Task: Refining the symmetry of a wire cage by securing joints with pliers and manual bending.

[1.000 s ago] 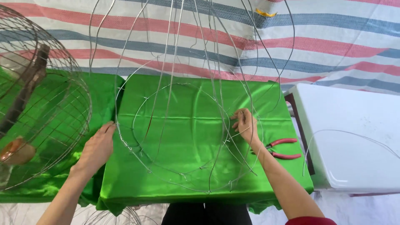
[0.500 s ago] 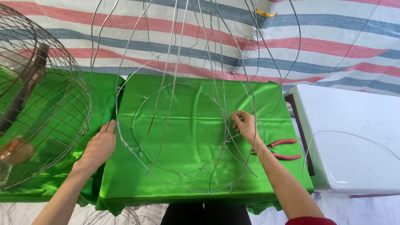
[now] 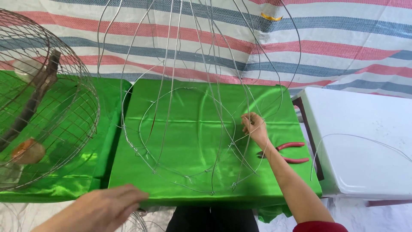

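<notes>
Green satin covers the table (image 3: 180, 189), the wire frame (image 3: 193, 129) stands on it, right hand (image 3: 254, 129) pinching a rib between closed fingers to steady it, red-handled pliers (image 3: 285, 153) just beside, left hand (image 3: 107, 210) loosely spread, holding nothing, at the cloth's near edge.

Light: bright, even, diffuse; source not in view. Green satin cloth (image 3: 201, 141) shows soft sheen along its folds, strongest at its near edge. Shadows on the cloth faint. White table (image 3: 365, 146) right of the cloth near overexposed. Left hand (image 3: 103, 208) below the cloth motion-blurred. Slight wide-angle bending left of the cloth.
</notes>
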